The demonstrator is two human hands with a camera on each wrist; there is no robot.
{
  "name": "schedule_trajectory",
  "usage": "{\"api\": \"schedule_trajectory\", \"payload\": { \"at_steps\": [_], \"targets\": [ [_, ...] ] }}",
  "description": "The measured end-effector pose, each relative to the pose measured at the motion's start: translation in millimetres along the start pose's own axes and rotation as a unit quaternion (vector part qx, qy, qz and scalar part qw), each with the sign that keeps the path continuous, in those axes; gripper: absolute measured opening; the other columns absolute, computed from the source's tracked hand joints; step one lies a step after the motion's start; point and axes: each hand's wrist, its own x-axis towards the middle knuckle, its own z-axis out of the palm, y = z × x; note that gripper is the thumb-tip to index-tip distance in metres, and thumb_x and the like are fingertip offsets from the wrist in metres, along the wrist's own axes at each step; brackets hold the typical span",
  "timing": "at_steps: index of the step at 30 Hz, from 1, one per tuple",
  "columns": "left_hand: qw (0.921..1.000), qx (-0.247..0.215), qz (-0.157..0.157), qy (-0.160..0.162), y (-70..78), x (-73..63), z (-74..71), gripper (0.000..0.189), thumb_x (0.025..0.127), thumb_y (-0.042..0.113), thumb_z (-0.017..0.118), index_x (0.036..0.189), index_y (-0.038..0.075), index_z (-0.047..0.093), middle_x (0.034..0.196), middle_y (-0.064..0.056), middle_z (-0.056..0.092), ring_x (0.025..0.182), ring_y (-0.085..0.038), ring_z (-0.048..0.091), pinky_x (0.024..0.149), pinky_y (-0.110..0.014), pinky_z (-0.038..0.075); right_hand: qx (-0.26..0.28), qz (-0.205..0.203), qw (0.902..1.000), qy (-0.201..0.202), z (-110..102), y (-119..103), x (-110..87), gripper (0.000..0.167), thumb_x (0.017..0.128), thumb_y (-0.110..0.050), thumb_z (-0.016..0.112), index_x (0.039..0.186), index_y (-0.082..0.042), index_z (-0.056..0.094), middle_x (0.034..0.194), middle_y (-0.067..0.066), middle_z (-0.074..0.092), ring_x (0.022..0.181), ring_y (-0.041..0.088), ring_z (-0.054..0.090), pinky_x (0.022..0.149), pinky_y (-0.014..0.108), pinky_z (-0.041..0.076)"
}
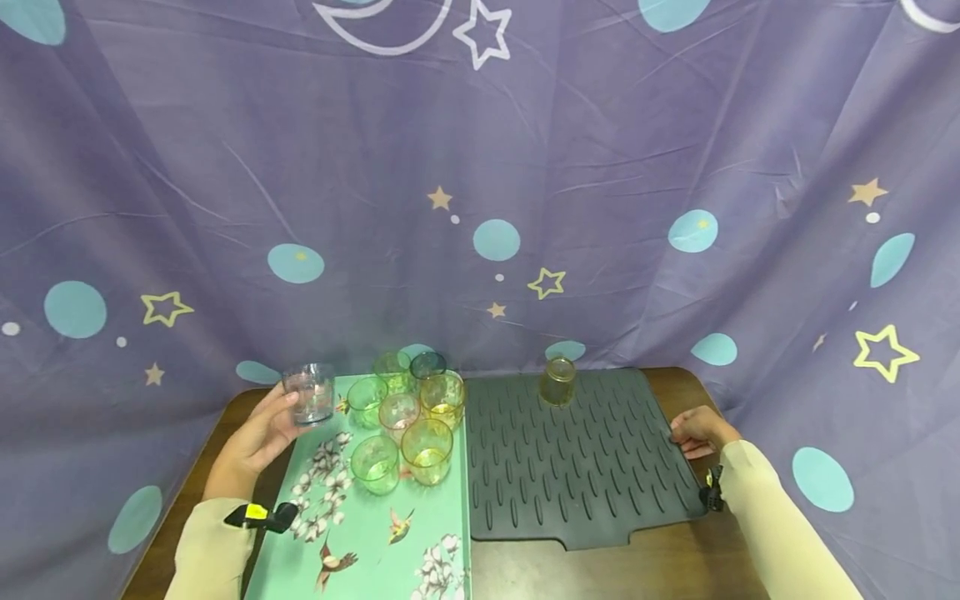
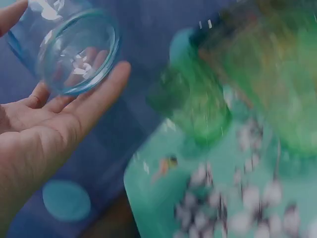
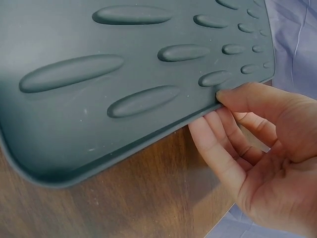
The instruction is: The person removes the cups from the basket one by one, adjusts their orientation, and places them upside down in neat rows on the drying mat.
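A clear bluish glass tumbler (image 1: 310,395) is held by my left hand (image 1: 264,433) above the back left corner of the green tray. In the left wrist view the tumbler (image 2: 81,52) is tilted, its round base toward the camera and fingers curled round its side. On the right, my right hand (image 1: 699,431) pinches the right edge of a dark grey ribbed drying mat (image 1: 577,467), thumb on top and fingers at the underside. Near the mat's back edge an amber glass (image 1: 558,382) stands upside down.
On the mint-green tray (image 1: 360,542), printed with birds and cotton flowers, several coloured glasses stand grouped: green (image 1: 375,464), yellow (image 1: 427,452), pink (image 1: 399,414) and dark blue (image 1: 427,367). Tray and mat lie side by side on a brown wooden table (image 1: 525,575). A purple curtain (image 1: 495,167) hangs behind.
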Motion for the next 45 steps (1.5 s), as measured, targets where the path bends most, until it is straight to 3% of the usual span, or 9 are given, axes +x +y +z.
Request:
{"api": "schedule_trajectory", "payload": {
  "at_steps": [3, 11, 20, 23, 26, 32, 37, 40, 45],
  "targets": [
    [0.9994, -0.033, 0.003, 0.008, 8.0, 17.7, 20.1, 0.050, 0.108, 0.003, 0.020, 0.148, 0.016, 0.046, 0.136, -0.005, 0.066, 0.123, -0.022, 0.065, 0.098, -0.046, 0.057, 0.004, 0.001, 1.0000, 0.006, -1, 0, -0.6, 0.009, 0.087, 0.005, 0.063, 0.096, 0.003, 0.063, 0.064, 0.000, 0.058, 0.061, 0.013, 0.060, 0.063, 0.034, 0.062],
    [0.9893, -0.024, -0.029, 0.141, 18.7, 70.6, 80.4, 0.026, 0.106, 0.017, 0.047, 0.132, 0.021, 0.048, 0.121, 0.004, 0.065, 0.111, -0.013, 0.068, 0.090, -0.039, 0.057, 0.013, -0.003, 0.9999, 0.000, -4, 3, -5.5, 0.007, 0.088, 0.005, 0.063, 0.095, 0.003, 0.063, 0.065, -0.001, 0.059, 0.062, 0.013, 0.061, 0.066, 0.035, 0.063],
    [0.9837, 0.114, -0.049, 0.130, -5.6, 133.2, 135.9, 0.043, 0.104, 0.011, 0.048, 0.146, 0.012, 0.041, 0.116, 0.007, 0.064, 0.106, -0.009, 0.065, 0.097, -0.038, 0.052, -0.017, -0.004, 0.9998, 0.003, -23, -8, -12.0, 0.007, 0.086, 0.006, 0.061, 0.091, 0.002, 0.063, 0.064, -0.001, 0.056, 0.062, 0.013, 0.058, 0.065, 0.034, 0.062],
    [0.9728, 0.177, -0.062, 0.136, -15.8, 153.0, 154.9, 0.063, 0.102, 0.011, 0.055, 0.158, 0.007, 0.025, 0.122, 0.003, 0.052, 0.107, -0.010, 0.060, 0.100, -0.040, 0.050, -0.024, -0.004, 0.9997, 0.006, -26, -11, -11.4, 0.008, 0.084, 0.006, 0.061, 0.090, 0.002, 0.063, 0.064, -0.002, 0.057, 0.062, 0.013, 0.058, 0.065, 0.035, 0.062],
    [0.9577, 0.242, -0.073, 0.137, -25.4, 173.8, 173.3, 0.068, 0.098, 0.011, 0.063, 0.157, 0.006, 0.030, 0.131, -0.005, 0.047, 0.105, -0.015, 0.060, 0.097, -0.039, 0.053, -0.023, -0.007, 0.9997, 0.008, -26, -12, -10.5, 0.008, 0.083, 0.006, 0.061, 0.090, 0.003, 0.063, 0.064, -0.002, 0.057, 0.062, 0.013, 0.058, 0.065, 0.035, 0.062],
    [0.9094, 0.371, -0.120, 0.145, -46.9, 208.6, 207.5, 0.067, 0.087, 0.014, 0.079, 0.148, 0.013, 0.050, 0.162, -0.010, 0.031, 0.126, -0.032, 0.056, 0.097, -0.046, 0.054, -0.011, -0.005, 0.9999, 0.002, -15, -8, -5.6, 0.010, 0.083, 0.006, 0.062, 0.093, 0.005, 0.063, 0.065, -0.002, 0.060, 0.062, 0.013, 0.059, 0.065, 0.035, 0.062],
    [0.8699, 0.449, -0.146, 0.142, -75.4, 230.8, 222.2, 0.066, 0.079, 0.012, 0.083, 0.140, 0.013, 0.058, 0.161, -0.014, 0.035, 0.136, -0.038, 0.048, 0.102, -0.054, 0.051, 0.000, -0.002, 1.0000, 0.004, -5, -6, -2.3, 0.010, 0.086, 0.005, 0.062, 0.096, 0.004, 0.063, 0.066, -0.002, 0.061, 0.063, 0.014, 0.059, 0.066, 0.036, 0.062],
    [0.8246, 0.528, -0.145, 0.141, -96.1, 238.2, 227.2, 0.065, 0.075, 0.013, 0.085, 0.135, 0.014, 0.062, 0.153, -0.014, 0.048, 0.129, -0.037, 0.054, 0.099, -0.050, 0.053, 0.004, 0.002, 1.0000, 0.008, -2, -4, -0.9, 0.008, 0.087, 0.005, 0.062, 0.094, 0.002, 0.063, 0.065, -0.002, 0.059, 0.062, 0.014, 0.058, 0.067, 0.036, 0.062],
    [0.7305, 0.648, -0.153, 0.150, -130.2, 245.1, 234.3, 0.064, 0.068, 0.016, 0.089, 0.127, 0.020, 0.066, 0.136, -0.008, 0.063, 0.118, -0.037, 0.060, 0.090, -0.050, 0.055, -0.001, 0.007, 0.9999, 0.012, 1, -1, -2.0, 0.008, 0.085, 0.006, 0.063, 0.090, 0.000, 0.063, 0.062, -0.002, 0.055, 0.060, 0.012, 0.057, 0.065, 0.035, 0.062]
  ]
}}
